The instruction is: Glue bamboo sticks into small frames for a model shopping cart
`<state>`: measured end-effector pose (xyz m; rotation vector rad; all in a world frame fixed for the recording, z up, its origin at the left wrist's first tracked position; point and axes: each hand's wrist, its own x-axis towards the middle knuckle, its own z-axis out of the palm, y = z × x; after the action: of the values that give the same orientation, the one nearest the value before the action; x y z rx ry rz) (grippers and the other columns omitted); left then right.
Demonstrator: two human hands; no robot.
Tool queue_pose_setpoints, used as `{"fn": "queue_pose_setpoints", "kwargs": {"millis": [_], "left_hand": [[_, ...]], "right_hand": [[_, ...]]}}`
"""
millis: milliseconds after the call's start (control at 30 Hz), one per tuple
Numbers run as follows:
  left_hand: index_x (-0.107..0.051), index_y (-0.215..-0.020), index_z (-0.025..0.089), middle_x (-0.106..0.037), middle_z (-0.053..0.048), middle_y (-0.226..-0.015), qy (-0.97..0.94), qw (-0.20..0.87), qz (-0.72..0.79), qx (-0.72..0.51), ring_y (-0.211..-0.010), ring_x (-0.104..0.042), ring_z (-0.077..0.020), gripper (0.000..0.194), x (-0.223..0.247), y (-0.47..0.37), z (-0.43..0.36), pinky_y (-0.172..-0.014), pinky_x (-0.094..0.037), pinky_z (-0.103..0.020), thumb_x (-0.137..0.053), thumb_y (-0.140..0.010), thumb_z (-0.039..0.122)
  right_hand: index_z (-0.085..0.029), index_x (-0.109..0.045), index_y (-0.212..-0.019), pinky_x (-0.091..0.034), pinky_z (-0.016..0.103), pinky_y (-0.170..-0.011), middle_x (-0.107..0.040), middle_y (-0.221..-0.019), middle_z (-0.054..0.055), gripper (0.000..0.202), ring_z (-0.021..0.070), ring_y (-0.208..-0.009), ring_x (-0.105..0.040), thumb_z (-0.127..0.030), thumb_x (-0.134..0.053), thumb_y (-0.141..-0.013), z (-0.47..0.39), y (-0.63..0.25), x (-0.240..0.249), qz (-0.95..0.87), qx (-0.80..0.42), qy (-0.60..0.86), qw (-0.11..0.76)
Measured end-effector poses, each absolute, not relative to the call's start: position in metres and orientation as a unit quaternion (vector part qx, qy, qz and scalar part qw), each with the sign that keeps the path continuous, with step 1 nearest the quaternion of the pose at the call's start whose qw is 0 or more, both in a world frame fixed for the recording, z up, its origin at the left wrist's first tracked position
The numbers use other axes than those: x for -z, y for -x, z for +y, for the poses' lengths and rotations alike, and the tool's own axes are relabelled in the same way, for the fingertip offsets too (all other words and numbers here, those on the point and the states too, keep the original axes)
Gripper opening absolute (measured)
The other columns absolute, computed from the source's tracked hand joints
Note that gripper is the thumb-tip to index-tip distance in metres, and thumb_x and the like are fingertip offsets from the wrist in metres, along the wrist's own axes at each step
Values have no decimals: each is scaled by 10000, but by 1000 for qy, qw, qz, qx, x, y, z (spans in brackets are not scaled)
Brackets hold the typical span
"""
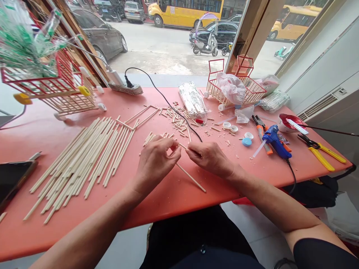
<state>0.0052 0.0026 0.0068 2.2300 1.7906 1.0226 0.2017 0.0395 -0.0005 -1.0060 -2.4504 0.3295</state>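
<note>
Between the two hands, near the middle of the table's near half, a thin stick (183,146) spanned the small gap from one set of fingertips to the other. The left hand (158,158) had thumb and forefinger drawn narrow, seemingly pinching the stick's left end; the right hand (211,158) was curled closed about the other end, and whatever else it held inside could not be told. A second stick (189,134) stood up just beyond the right fingers, whether gripped or merely behind them being unclear.

Doing this well seemed to call for a light fingertip pinch, close to the ends, with both wrists steady so that so slender a piece neither rolled nor bent. A long stick (192,178) lay slanting on the red table (168,209) below the hands, and was best not knocked. The black cable (174,108) ended its visible run just beside the right hand, so the knuckles needed to keep clear of it.
</note>
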Motion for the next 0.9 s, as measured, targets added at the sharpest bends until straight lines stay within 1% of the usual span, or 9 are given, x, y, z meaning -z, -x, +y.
{"fn": "queue_pose_setpoints", "kwargs": {"millis": [133,400,667,900], "left_hand": [[-765,-789,224,-759,-45,-762,-734,49,584,-344,-778,-646,-229,190,-6,-4,2,-729,-462,-334,-604,-886,254],[-755,-734,205,-734,-59,-730,-727,40,596,-340,-763,-660,-226,212,-5,-7,0,-715,-468,-330,-591,-867,220],[-716,-694,224,-731,-46,-693,-742,8,578,-341,-739,-642,-223,244,-3,-8,1,-680,-461,-327,-574,-892,215],[-764,-782,220,-764,-48,-762,-731,49,581,-354,-792,-673,-235,195,-6,-6,2,-747,-484,-342,-597,-882,233]], "right_hand": [[-200,-461,-673,-199,269,-580,-396,-599,-47,341,101,-572,-263,-290,-471,-1002,40,-202,1,-891,-122,372,232],[-201,-441,-659,-192,270,-574,-362,-591,-54,340,98,-569,-244,-278,-482,-988,37,-199,2,-890,-121,371,237],[-199,-460,-661,-196,268,-574,-380,-598,-52,355,101,-578,-245,-285,-482,-1004,38,-199,3,-896,-117,360,231],[-199,-459,-669,-198,267,-573,-363,-592,-54,338,96,-566,-254,-275,-480,-997,38,-201,2,-893,-111,367,237]]}}
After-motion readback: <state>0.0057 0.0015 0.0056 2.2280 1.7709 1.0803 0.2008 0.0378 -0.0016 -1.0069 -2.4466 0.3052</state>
